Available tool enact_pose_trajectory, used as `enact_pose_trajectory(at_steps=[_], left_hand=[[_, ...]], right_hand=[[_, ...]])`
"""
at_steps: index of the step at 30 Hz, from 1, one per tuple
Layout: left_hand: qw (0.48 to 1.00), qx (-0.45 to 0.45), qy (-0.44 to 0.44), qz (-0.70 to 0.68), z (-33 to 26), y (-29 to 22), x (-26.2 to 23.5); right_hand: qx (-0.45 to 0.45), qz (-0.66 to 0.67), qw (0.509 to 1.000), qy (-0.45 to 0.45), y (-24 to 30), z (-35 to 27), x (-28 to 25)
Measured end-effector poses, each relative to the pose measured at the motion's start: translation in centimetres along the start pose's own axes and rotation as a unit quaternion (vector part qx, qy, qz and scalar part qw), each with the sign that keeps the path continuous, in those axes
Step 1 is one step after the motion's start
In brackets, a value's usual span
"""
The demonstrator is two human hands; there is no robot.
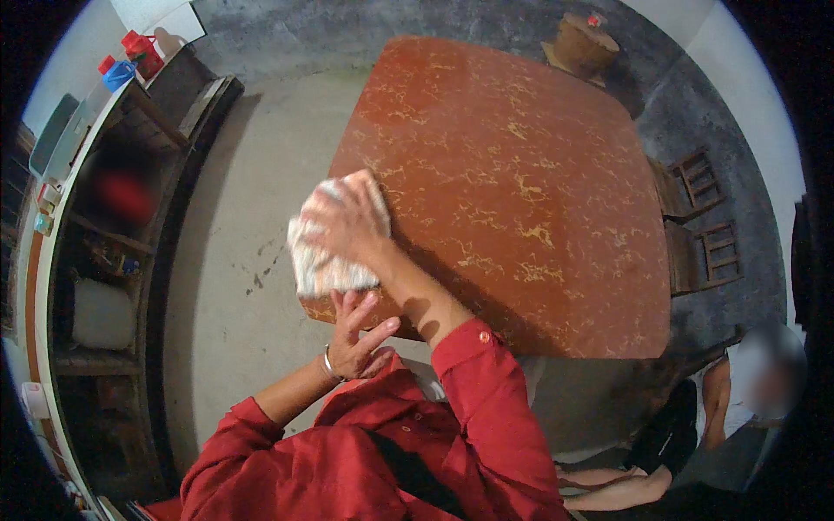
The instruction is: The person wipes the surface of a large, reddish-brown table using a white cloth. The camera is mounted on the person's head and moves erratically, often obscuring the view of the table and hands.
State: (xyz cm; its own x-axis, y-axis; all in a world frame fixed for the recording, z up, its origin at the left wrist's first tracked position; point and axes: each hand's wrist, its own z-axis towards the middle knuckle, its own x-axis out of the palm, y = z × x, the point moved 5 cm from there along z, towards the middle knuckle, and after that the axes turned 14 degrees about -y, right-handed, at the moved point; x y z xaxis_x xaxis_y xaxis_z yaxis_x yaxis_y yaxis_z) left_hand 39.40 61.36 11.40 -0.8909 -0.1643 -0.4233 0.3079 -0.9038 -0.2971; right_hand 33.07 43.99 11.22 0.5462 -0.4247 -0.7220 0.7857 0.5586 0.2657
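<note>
A reddish-brown marbled table (521, 217) with yellow veining fills the middle of the head view. My right hand (343, 227) lies over a crumpled cloth (334, 273), white with pale orange, at the table's left edge. The fingers are slightly blurred and press on the cloth, part of which hangs past the edge. Just nearer to me is my left hand (352, 343), with a bracelet at its wrist. Its fingers are apart and nothing is in it. The fingertips come close to the near left corner of the table; whether they touch it I cannot tell.
Wooden chairs (695, 182) stand along the right side, and a wooden stool (584, 45) is beyond the far right corner. A shelf unit (143, 208) runs along the left wall. Another person (686, 434) sits at the lower right.
</note>
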Motion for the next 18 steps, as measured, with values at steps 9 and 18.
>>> enact_pose_trajectory(at_steps=[9,18], left_hand=[[0.965,-0.131,0.168,0.154,3.2,1.9,2.7],[0.968,-0.150,0.123,0.158,2.7,1.7,3.2]], right_hand=[[0.310,-0.224,0.922,-0.063,-24.2,-8.4,-16.1],[0.122,-0.099,0.984,0.085,-5.5,-13.5,-16.3]])
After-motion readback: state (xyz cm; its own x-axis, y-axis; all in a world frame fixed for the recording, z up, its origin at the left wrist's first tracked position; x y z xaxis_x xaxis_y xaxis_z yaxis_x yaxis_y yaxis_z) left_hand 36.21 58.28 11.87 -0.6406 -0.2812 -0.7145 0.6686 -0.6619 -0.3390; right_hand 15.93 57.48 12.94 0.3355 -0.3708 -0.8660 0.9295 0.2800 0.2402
